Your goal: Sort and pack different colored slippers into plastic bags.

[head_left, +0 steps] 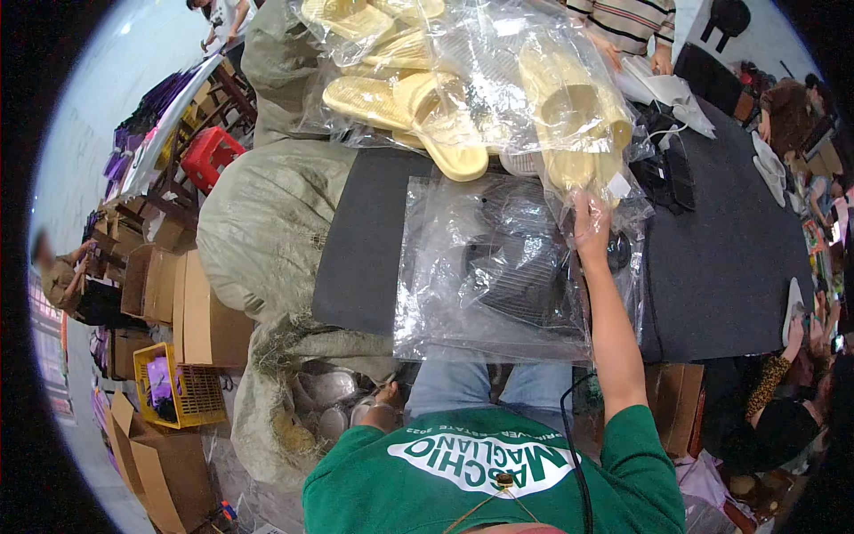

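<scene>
My right hand (591,224) is closed at the near end of a clear plastic bag (619,187) that holds a pair of pale yellow slippers (569,111). More yellow slippers (454,133) in clear bags are heaped just left of it. Below that arm, flat clear bags (436,294) lie on the dark tabletop, with a dark ribbed shape (525,280) showing through. My left hand (386,397) is low beside my thigh, at the mouth of an open woven sack (267,392). Greyish slippers (329,387) show inside that sack, next to the hand; its fingers are mostly hidden.
Another full woven sack (267,214) bulges against the table's left edge. Cardboard boxes (213,311) and a yellow crate (182,387) stand on the left floor, a red stool (212,158) behind. Across the table a person in a striped top (627,27) handles white plastic. A black cable (654,303) crosses the dark tabletop (729,267).
</scene>
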### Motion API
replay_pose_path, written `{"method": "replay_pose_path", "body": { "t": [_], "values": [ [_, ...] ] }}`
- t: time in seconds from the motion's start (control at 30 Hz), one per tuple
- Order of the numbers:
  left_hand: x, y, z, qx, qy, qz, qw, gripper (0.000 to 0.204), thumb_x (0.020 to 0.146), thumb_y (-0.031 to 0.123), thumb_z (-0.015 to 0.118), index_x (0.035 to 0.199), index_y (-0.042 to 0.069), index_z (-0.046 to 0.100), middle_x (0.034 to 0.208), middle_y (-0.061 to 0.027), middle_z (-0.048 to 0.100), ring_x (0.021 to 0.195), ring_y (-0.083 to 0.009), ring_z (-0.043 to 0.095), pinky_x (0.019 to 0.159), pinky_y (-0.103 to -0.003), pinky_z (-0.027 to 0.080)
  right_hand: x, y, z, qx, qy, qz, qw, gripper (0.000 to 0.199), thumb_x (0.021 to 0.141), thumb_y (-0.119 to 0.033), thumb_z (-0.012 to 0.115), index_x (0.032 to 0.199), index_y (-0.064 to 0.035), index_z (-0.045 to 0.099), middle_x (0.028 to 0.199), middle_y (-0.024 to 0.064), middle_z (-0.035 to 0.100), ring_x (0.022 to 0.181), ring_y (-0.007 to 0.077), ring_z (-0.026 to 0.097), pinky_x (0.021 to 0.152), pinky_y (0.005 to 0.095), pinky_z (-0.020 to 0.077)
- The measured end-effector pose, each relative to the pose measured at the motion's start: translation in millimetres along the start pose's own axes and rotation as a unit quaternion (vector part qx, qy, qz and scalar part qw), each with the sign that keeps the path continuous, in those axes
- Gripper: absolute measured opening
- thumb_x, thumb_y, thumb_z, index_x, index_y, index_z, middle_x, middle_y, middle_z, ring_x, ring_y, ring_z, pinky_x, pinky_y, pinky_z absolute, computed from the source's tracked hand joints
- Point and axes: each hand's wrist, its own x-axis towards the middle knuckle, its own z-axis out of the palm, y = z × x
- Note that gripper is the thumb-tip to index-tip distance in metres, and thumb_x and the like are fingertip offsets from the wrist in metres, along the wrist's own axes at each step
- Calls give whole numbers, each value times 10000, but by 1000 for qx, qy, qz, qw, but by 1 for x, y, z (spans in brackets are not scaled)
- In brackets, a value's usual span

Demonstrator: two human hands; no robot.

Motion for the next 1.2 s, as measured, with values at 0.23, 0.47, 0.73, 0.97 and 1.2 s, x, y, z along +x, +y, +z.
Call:
{"method": "replay_pose_path", "body": {
  "t": [0.23, 0.47, 0.73, 0.97, 1.2],
  "values": [
    [-14, 18, -9, -189, -57, -63, 978, 548, 685, 301, 713, 1171, 93, 567, 1075, -175, 599, 1018, -311, 568, 844, -422, 479, 6, -6, -4, 18, -11, 8, 1000, 331, 929, -243, 495, 815, 31, 641, 744, 144, 631, 716, 243, 581, 710, 338, 434],
    [-96, 30, -87, -708, -10, -72, 702, 441, 678, 93, 638, 1112, 22, 609, 931, -92, 666, 860, -255, 619, 780, -362, 490, 1, -8, 2, 48, 20, 14, 999, 345, 922, -250, 519, 796, 36, 664, 752, 142, 657, 695, 205, 596, 694, 321, 446],
    [-312, -51, -272, -789, 235, -98, 559, 628, 511, 134, 610, 1111, -46, 556, 1088, -149, 611, 972, -275, 591, 915, -377, 446, 4, -20, -4, 46, -17, 12, 999, 395, 929, -287, 479, 799, 35, 665, 763, 161, 660, 721, 240, 619, 717, 338, 451],
    [-308, -50, -401, -726, 575, 93, 365, 564, 749, 150, 583, 1248, -72, 442, 1129, -158, 583, 969, -274, 606, 883, -382, 486, 5, -16, -8, 61, -5, 24, 998, 381, 929, -280, 471, 786, 16, 664, 742, 156, 643, 716, 284, 601, 709, 367, 443],
    [-219, 162, -560, -625, 628, 247, 392, 657, 703, 45, 616, 1323, -8, 404, 1092, -170, 591, 950, -271, 610, 840, -361, 501, 2, 11, 8, 73, 14, -18, 997, 315, 916, -252, 503, 751, -35, 659, 733, 160, 609, 743, 326, 580, 713, 403, 434]
  ]
}}
